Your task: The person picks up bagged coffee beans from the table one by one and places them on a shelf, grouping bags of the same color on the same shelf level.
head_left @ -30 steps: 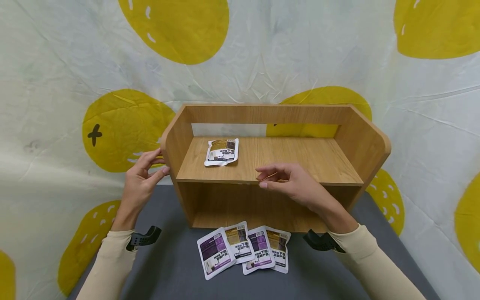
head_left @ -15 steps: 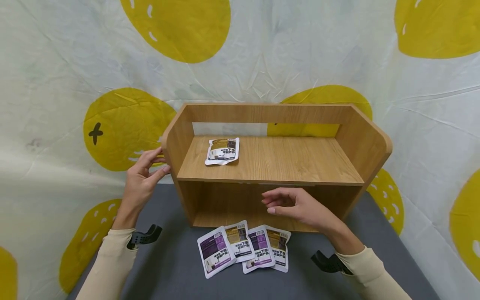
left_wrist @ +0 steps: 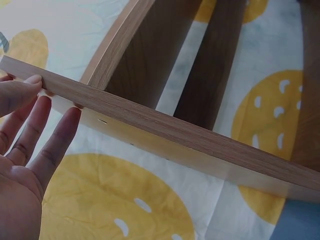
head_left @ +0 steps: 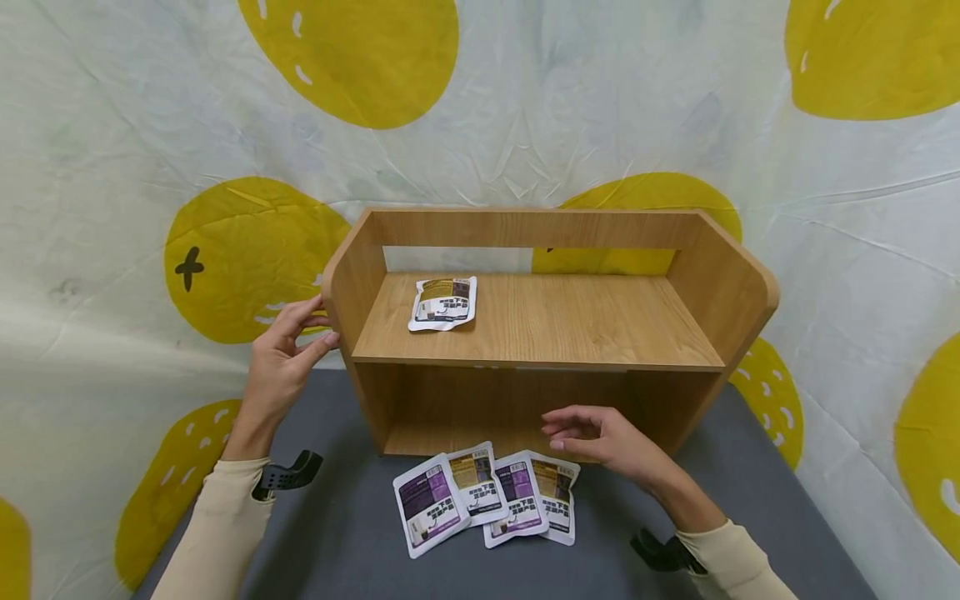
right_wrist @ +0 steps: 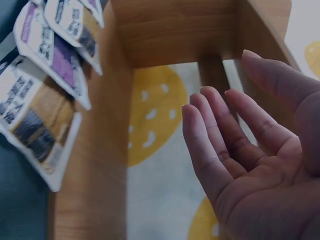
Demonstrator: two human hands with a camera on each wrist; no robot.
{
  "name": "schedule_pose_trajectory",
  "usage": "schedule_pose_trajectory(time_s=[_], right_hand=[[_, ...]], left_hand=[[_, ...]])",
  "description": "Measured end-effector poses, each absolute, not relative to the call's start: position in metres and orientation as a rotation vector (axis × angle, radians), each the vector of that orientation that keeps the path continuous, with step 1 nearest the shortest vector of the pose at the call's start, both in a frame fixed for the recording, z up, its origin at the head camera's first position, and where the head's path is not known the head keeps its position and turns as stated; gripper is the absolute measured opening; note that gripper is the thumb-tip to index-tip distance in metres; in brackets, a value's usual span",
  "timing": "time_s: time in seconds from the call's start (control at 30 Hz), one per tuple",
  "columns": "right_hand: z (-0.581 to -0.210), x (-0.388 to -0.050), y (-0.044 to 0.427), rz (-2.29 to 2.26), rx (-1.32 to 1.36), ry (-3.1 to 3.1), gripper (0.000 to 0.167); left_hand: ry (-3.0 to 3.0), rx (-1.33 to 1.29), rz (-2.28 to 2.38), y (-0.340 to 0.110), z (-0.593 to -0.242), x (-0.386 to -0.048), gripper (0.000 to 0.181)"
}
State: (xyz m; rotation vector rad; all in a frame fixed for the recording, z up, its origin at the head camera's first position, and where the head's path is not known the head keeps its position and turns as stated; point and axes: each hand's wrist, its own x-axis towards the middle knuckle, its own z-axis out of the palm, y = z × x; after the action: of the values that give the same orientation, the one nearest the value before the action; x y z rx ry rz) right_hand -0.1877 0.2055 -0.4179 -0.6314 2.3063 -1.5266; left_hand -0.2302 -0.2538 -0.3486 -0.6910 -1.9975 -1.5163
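A white, yellow-printed cloth hangs behind a dark-grey surface bearing a two-tier wood-grained shelf. Four flat white-edged pouches overlap before the shelf; one brown-labelled pouch lies on top. The left hand touches its left side, grip unclenched; the right hand hovers, grip released.

The shelf stands on the table, and the cloth is behind it. On the upper board, in its left part, lies one packet. Before the shelf lie four packets, in an overlapping row. The left hand is at the outer side of the left panel; the right hand is before the lower compartment.
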Motion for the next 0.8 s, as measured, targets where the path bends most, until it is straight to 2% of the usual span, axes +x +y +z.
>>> schedule_pose_trajectory(time_s=[0.17,0.37,0.8], right_hand=[[-0.436,-0.188,0.211,-1.539,-0.585,2.314,0.045],[-0.462,-0.192,0.22,-1.559,-0.52,2.317,0.053],[-0.496,-0.185,0.225,-1.528,-0.415,2.487,0.052]], left_hand=[[-2.006,-0.676,-1.505,-0.254,-0.349,-0.23,0.064],[-2.005,-0.679,-1.509,-0.254,-0.35,-0.23,0.065],[-1.976,-0.72,-1.535,-0.254,-0.349,-0.23,0.067]])
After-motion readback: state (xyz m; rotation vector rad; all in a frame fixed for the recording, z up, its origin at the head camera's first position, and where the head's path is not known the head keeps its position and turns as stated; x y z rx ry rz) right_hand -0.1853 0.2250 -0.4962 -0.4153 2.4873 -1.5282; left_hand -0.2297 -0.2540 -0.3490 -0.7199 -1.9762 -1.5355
